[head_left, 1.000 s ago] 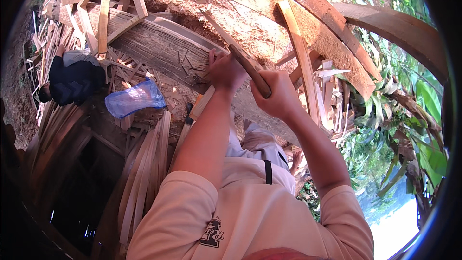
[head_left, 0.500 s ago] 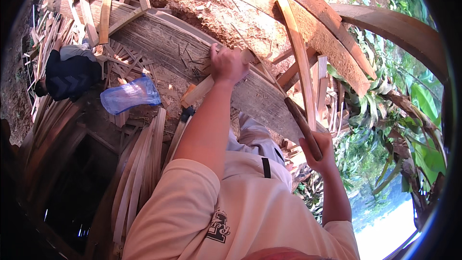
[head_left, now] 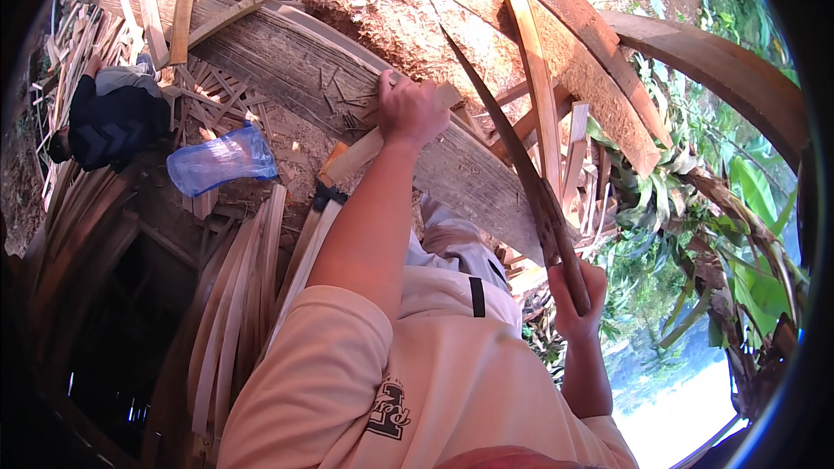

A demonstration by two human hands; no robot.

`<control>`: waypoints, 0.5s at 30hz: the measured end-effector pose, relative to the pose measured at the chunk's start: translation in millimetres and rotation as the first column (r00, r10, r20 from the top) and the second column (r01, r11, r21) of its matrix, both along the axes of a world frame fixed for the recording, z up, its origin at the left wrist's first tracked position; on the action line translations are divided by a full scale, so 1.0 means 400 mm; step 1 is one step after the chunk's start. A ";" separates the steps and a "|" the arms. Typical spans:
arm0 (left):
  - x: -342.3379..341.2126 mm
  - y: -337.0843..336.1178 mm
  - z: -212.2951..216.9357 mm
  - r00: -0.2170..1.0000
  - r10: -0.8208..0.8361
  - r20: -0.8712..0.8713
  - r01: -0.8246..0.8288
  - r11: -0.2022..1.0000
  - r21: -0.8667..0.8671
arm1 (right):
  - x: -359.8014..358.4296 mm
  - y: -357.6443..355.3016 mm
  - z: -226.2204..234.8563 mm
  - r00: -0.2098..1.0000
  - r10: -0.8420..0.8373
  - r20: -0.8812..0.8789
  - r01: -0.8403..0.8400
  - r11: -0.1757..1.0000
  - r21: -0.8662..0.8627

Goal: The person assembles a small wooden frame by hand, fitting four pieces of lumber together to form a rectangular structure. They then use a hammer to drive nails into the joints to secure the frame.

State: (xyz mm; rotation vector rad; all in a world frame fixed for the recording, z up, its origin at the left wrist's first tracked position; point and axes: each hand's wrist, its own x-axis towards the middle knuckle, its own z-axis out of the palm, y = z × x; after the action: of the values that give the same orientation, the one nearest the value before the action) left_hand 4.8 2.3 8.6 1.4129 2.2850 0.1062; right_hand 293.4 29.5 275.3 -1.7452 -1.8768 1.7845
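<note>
Seen from the head camera, the person's left hand (head_left: 410,110) is sitting just above the middle of the frame, fingers curled down over a pale wooden strip (head_left: 365,149) and pressing it against the big weathered log (head_left: 347,87) that is running from upper left toward centre right. The strip is lying slanted across the log, its lower end pointing down toward the bundle of split slats (head_left: 243,295) that is standing in the lower left. The right hand (head_left: 578,300) is hanging at the centre right, clenched around the wooden handle of a long machete (head_left: 512,156); the dark blade is rising up and to the left from that fist, crossing in front of the log, its tip ending near the top middle of the frame, well apart from the left hand. A crumpled blue plastic bag (head_left: 219,159) is lying left of the strip among chips and offcuts, and a dark cloth bundle (head_left: 113,122) is resting at the far left. Green leaves (head_left: 738,208) are filling the right edge, beside curved planks (head_left: 608,52) leaning across the upper right
</note>
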 end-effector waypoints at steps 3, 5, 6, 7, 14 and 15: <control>-0.001 -0.007 -0.003 1.000 -0.018 -0.017 0.019 1.000 0.024 | -0.030 0.011 -0.009 0.999 0.011 -0.053 -0.011 1.000 -0.003; -0.001 -0.006 -0.003 1.000 -0.024 -0.017 0.025 0.999 0.031 | -0.029 0.009 -0.015 0.999 0.033 -0.028 -0.034 0.999 -0.035; -0.001 -0.008 -0.006 1.000 -0.019 -0.017 0.019 0.999 0.036 | -0.021 0.008 -0.022 0.998 0.048 -0.026 -0.049 0.997 -0.053; -0.001 -0.008 -0.009 1.000 -0.014 -0.016 0.014 0.999 0.040 | -0.017 0.007 -0.025 0.998 0.063 -0.025 -0.065 0.995 -0.071; -0.002 -0.003 -0.003 1.000 -0.001 0.020 0.001 1.000 0.021 | 0.008 0.031 0.072 0.987 0.140 0.082 -0.132 0.986 -0.099; -0.002 -0.003 -0.004 1.000 0.000 0.011 -0.001 1.000 0.028 | 0.014 0.040 0.093 0.981 0.171 0.094 -0.159 0.979 -0.125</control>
State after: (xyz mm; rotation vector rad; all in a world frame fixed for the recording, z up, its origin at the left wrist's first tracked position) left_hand 4.2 1.0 7.2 1.4222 2.2832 0.1472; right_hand 298.8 45.6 312.5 -1.8027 -2.0532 1.9327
